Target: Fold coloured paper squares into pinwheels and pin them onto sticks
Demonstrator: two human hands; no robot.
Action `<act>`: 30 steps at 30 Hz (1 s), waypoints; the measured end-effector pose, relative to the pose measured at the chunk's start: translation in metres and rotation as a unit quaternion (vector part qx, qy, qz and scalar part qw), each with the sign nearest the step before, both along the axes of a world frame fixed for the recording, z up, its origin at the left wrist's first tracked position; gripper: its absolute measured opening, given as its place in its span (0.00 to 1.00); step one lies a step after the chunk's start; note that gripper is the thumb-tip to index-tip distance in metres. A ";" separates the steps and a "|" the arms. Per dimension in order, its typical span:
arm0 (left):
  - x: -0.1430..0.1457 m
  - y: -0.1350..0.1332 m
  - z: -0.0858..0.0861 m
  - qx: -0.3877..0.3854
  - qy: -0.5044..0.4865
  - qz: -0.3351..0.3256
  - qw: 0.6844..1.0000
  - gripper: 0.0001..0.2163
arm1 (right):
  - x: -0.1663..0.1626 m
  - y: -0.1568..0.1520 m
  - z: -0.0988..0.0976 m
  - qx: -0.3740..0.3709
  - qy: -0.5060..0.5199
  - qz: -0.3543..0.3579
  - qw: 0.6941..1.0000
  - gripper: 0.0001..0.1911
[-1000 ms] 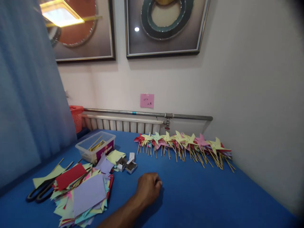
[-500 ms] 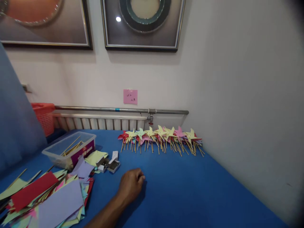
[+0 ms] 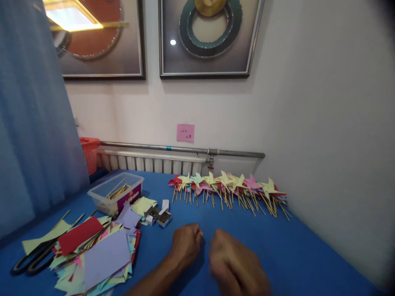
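My left hand (image 3: 185, 243) rests on the blue table (image 3: 277, 255) with its fingers curled into a loose fist; whether anything is in it is hidden. My right hand (image 3: 236, 267) hovers just to its right, smeared by motion, its fingers not readable. A heap of coloured paper squares (image 3: 98, 255) lies to the left of my left hand. Small open boxes (image 3: 160, 216) sit just beyond it. A row of finished paper pinwheels on sticks (image 3: 228, 189) lies along the far side by the wall.
A clear plastic tub with sticks (image 3: 115, 195) stands at the left rear. Black scissors (image 3: 29, 263) lie at the far left beside the paper. A blue curtain (image 3: 31, 123), an orange basket (image 3: 89, 154) and a radiator with a pipe (image 3: 182, 150) line the back.
My right hand has come into view beside the left one. The left hand has stayed put on the table; the camera swung right, then back left.
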State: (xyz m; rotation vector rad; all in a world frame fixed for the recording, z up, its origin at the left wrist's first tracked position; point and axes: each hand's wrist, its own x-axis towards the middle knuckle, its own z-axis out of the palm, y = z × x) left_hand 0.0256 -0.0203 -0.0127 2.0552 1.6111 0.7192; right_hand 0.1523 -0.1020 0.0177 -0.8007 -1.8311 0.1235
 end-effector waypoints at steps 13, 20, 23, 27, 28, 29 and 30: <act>-0.013 -0.029 0.029 0.045 0.261 -0.058 0.963 0.15 | 0.008 0.067 -0.057 -0.229 -0.030 -0.049 0.972 0.23; -0.129 -0.104 -0.012 0.284 0.266 0.127 0.912 0.13 | 0.010 0.072 -0.057 -0.260 0.000 -0.061 0.964 0.23; -0.183 -0.125 -0.021 0.318 0.275 0.194 0.886 0.12 | 0.006 0.073 -0.059 -0.270 0.002 -0.060 0.961 0.23; -0.209 -0.128 -0.019 0.254 0.334 0.184 0.889 0.14 | 0.005 0.073 -0.058 -0.275 0.017 -0.063 0.959 0.23; -0.209 -0.127 -0.019 0.235 0.343 0.178 0.892 0.14 | 0.005 0.073 -0.058 -0.277 0.022 -0.061 0.959 0.23; -0.208 -0.125 -0.019 0.220 0.348 0.171 0.895 0.14 | 0.006 0.073 -0.058 -0.278 0.026 -0.060 0.958 0.23; -0.207 -0.125 -0.020 0.210 0.350 0.162 0.898 0.15 | 0.006 0.073 -0.058 -0.279 0.028 -0.058 0.958 0.23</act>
